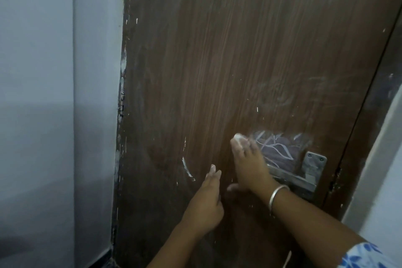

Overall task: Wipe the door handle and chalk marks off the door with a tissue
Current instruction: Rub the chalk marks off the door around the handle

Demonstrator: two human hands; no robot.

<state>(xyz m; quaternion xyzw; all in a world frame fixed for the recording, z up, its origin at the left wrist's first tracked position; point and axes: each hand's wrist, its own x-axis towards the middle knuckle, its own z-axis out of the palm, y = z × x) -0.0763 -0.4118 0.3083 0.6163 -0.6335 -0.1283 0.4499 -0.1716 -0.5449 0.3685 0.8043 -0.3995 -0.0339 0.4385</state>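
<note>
**Two hands on one door, tissue under the right fingertips**

There is one brown door (217, 50), one metal handle (301, 179) on a plate with two visible screws, one tissue (238, 137), and two hands.

Three areas of chalk show. A dense patch of white scribble (276, 148) lies just left of the handle plate. A single curved stroke (187, 168) sits lower left, well apart from it. A faint smeared haze (282, 93) lies above the scribble.

The right hand (250, 167) lies nearly flat on the door, fingers stretched out and thumb spread wide. It is not clenched. Its fingertips press the small white tissue against the wood at the left edge of the scribble. The wrist, wearing one silver bangle (276, 197), crosses in front of the handle's lever.

The left hand (206, 199) holds nothing. Its fingers are straight and together, the tips touching the door between the curved stroke and the right hand.

A pale wall (43, 93) borders the door on the left.
</note>
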